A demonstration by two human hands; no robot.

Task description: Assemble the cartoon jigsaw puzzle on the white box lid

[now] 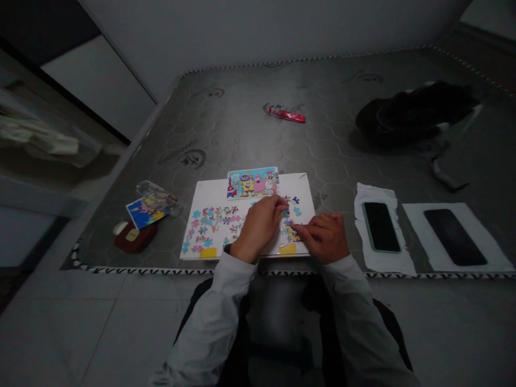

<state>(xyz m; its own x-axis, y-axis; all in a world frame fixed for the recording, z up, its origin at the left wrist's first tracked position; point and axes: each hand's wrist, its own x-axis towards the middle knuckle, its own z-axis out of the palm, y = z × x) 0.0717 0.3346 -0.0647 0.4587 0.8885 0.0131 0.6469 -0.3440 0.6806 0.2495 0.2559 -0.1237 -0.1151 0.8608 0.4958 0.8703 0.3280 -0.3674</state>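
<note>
A white board (258, 255) lies near the table's front edge, with loose jigsaw pieces (203, 228) spread over its left half. Over the board's right part is my left hand (260, 223), its fingers drawn together in a pinch at a small dark jigsaw piece (287, 213). My right hand (325, 236) comes in from the right, fingers curled, its tip pressing on a joined patch of pieces (293, 232). A cartoon picture card (253, 184) rests at the board's back edge. Part of the board is hidden under my left hand.
Two phones, a green-edged one (381, 226) and a black one (455, 236), lie on white paper at right. A dark bag-like object (403, 115) stands behind them. A red packet (286, 114) lies farther back. At left are a brown case (135, 237) and clear plastic wrapping (159, 199).
</note>
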